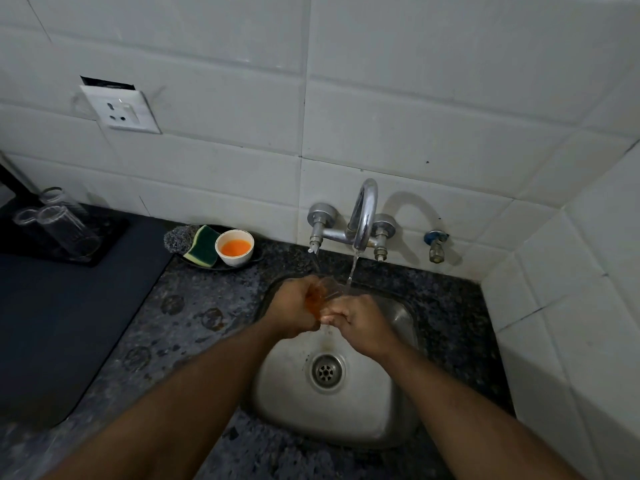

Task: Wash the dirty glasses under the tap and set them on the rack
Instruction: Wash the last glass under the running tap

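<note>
A clear glass [323,292], tinted orange inside, is held tilted over the steel sink [398,427] with its mouth toward the water stream from the curved chrome tap [363,211], while three clear glasses [59,220] stand on the dark rack [104,237] at far left.

a dark speckled granite countertop [194,327] ran along the white-tiled wall, with a stainless steel sink basin [277,386] set into it. a dark grey mat [52,323] covered its left part, and a black tray [104,237] holding clear upturned glasses [65,226] sat at the far left. near the tap, a dark oval dish [258,255] lay on the stone.
</note>
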A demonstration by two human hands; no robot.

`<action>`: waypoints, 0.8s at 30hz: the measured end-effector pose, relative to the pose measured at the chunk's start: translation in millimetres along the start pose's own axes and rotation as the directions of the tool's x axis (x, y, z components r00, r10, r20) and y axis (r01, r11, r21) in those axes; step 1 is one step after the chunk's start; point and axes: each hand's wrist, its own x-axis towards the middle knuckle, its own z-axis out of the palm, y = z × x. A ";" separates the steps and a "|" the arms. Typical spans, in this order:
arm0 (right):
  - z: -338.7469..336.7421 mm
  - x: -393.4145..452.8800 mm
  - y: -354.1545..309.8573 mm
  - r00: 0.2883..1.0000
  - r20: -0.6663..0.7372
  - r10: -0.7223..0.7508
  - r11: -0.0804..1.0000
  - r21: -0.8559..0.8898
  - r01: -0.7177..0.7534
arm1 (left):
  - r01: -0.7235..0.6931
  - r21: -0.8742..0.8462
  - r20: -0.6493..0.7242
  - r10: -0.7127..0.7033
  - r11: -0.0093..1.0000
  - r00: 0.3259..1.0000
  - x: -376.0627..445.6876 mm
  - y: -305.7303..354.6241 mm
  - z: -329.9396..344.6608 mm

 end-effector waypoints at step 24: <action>-4.6 -5.4 -12.6 0.996 0.080 0.038 0.999 -0.026 -0.036 | -0.042 -0.027 -0.078 0.040 0.999 0.996 -16.4 1.1 6.4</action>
